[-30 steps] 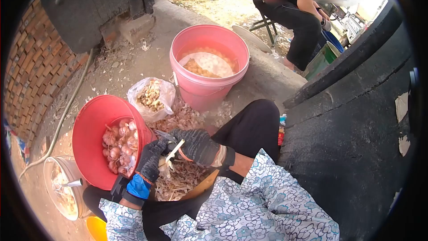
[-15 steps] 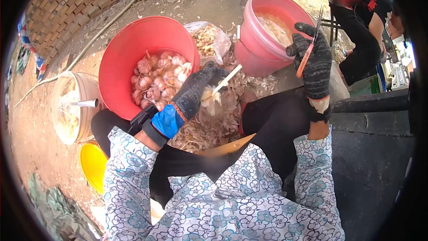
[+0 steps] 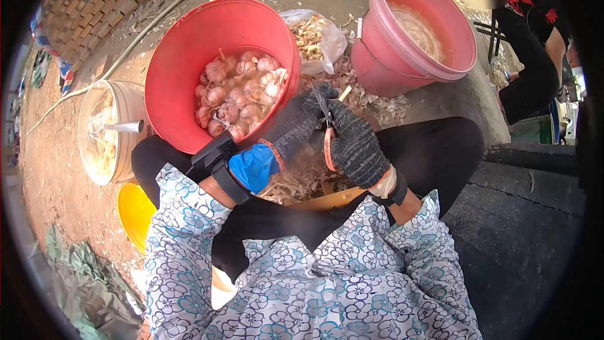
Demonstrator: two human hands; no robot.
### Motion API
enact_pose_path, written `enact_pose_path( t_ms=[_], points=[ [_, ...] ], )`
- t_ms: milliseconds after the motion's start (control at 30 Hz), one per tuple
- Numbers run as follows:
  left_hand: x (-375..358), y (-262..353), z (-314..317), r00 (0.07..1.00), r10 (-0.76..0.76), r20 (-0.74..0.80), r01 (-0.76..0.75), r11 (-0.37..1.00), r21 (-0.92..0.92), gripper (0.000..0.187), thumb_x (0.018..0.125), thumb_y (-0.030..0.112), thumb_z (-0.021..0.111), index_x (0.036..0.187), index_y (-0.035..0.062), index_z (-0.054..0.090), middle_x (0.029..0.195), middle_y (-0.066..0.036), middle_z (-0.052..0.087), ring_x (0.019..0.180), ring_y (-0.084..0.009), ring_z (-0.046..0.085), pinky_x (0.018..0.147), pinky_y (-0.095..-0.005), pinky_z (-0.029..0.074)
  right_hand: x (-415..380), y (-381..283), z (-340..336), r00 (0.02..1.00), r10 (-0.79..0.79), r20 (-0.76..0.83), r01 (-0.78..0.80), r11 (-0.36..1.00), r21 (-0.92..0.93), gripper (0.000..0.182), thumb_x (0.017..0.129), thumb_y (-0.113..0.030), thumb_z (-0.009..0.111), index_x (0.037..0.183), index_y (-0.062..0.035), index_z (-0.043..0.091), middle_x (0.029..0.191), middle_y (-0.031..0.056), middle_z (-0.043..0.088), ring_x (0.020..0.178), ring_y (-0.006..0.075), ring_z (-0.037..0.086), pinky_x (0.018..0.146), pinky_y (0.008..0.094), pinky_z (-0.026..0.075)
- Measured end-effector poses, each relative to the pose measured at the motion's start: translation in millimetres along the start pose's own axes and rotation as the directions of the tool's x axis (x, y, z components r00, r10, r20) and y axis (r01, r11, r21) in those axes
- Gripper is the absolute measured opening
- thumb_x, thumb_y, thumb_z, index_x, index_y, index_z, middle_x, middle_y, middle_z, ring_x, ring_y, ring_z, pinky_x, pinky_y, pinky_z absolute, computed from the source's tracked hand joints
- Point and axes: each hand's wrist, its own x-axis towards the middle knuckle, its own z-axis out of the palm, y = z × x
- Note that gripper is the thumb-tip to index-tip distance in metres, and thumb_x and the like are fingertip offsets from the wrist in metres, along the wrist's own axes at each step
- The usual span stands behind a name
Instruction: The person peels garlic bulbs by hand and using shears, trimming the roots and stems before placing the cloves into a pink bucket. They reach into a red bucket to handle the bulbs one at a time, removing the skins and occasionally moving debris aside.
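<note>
My left hand (image 3: 294,127), in a dark knit glove with a blue cuff, is closed around a garlic bulb that its fingers hide; the pale stalk (image 3: 345,93) sticks out to the right. My right hand (image 3: 358,151), gloved alike, grips scissors (image 3: 328,145) with orange handles. Their dark blades point up beside the stalk, right at the left fingers. Just left of the hands stands a red bucket (image 3: 182,44) with whole garlic bulbs (image 3: 236,96) in it. Below the hands lies a heap of dry garlic skins (image 3: 292,182).
A pink bucket (image 3: 384,63) stands at upper right, beside a plastic bag of loose cloves (image 3: 309,36). To the left are a whitish bucket (image 3: 132,104) with a metal handle in it and a yellow bucket (image 3: 133,217). Another person (image 3: 531,50) sits at far right.
My right hand has come down and left with the scissors, from beside the pink bucket to my left hand. The view has shifted slightly.
</note>
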Motion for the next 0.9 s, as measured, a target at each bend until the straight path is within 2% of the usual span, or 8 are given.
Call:
enact_pose_path(
  t_ms=[233,367,433,500,567,700,833,900],
  points=[
    [8,-6,2,0.922,0.25,-0.296,-0.163,0.943,0.291,0.029,0.091,0.021,0.042,0.111,0.0041,0.054,0.086,-0.001,0.055,0.076,-0.0076,0.05,0.069,-0.0232,0.043,-2,3,12,0.979,0.138,0.149,-0.193,0.411,0.891,0.031,0.083,-0.005,0.049,0.114,-0.001,0.049,0.116,0.0093,0.051,0.105,0.0176,0.049,0.091,0.0299,0.038],
    [13,-13,-2,0.874,0.409,-0.262,-0.265,0.853,0.45,0.028,0.091,0.02,0.043,0.109,0.0024,0.056,0.085,-0.001,0.056,0.075,-0.0082,0.05,0.069,-0.0229,0.043,-8,15,15,0.962,0.132,0.238,-0.261,0.196,0.945,0.028,0.084,-0.006,0.049,0.111,-0.0013,0.05,0.114,0.0093,0.051,0.104,0.017,0.049,0.091,0.0303,0.038],
    [10,-5,1,0.895,0.403,-0.19,-0.304,0.864,0.401,0.027,0.09,0.017,0.043,0.108,0.0011,0.056,0.09,-0.003,0.057,0.078,-0.0093,0.052,0.071,-0.0234,0.044,-6,8,17,0.996,-0.002,-0.089,0.077,0.512,0.855,0.025,0.086,-0.008,0.049,0.11,-0.0021,0.05,0.103,0.0068,0.055,0.096,0.014,0.051,0.086,0.0306,0.04],
    [3,15,5,0.952,0.252,-0.175,-0.21,0.952,0.224,0.027,0.088,0.015,0.044,0.108,0.0009,0.056,0.094,-0.004,0.057,0.081,-0.0104,0.053,0.073,-0.0242,0.044,0,3,-17,0.929,0.207,0.305,-0.368,0.453,0.812,0.022,0.087,-0.009,0.047,0.108,-0.0034,0.052,0.088,0.0044,0.056,0.081,0.0123,0.055,0.073,0.0283,0.045],
    [1,23,5,0.989,0.097,-0.115,-0.092,0.995,0.05,0.026,0.087,0.012,0.045,0.108,0.0008,0.056,0.098,-0.006,0.058,0.083,-0.0115,0.054,0.075,-0.0251,0.044,-4,2,-27,0.915,0.153,0.373,-0.369,-0.05,0.928,0.02,0.089,-0.011,0.044,0.104,-0.0039,0.055,0.079,0.0033,0.056,0.066,0.0112,0.054,0.059,0.0253,0.045],
    [0,31,5,0.975,0.219,0.037,-0.218,0.917,0.333,0.028,0.084,0.009,0.05,0.111,0.0018,0.055,0.107,-0.008,0.057,0.094,-0.0124,0.055,0.083,-0.025,0.044,3,19,-41,0.931,0.161,0.329,-0.31,-0.132,0.942,0.023,0.09,-0.014,0.043,0.109,-0.0034,0.051,0.075,0.0038,0.055,0.062,0.0102,0.053,0.052,0.0239,0.044],
    [-6,48,11,0.948,0.186,0.258,-0.247,0.942,0.229,0.03,0.085,0.009,0.052,0.113,0.0013,0.054,0.112,-0.006,0.056,0.099,-0.0122,0.053,0.087,-0.0254,0.042,2,0,-36,0.973,0.228,0.044,-0.158,0.511,0.845,0.039,0.087,-0.013,0.05,0.124,-0.0037,0.043,0.073,-0.0001,0.053,0.054,0.0049,0.046,0.049,0.0173,0.039],
    [-8,47,13,0.951,0.1,0.293,-0.148,0.978,0.145,0.03,0.085,0.008,0.053,0.114,0.0009,0.054,0.113,-0.006,0.056,0.099,-0.0123,0.053,0.088,-0.0256,0.042,5,-10,-50,0.868,0.38,0.321,-0.377,0.081,0.923,0.045,0.086,-0.011,0.052,0.128,-0.005,0.04,0.075,-0.0016,0.053,0.054,0.003,0.044,0.049,0.0153,0.037]
  ],
)
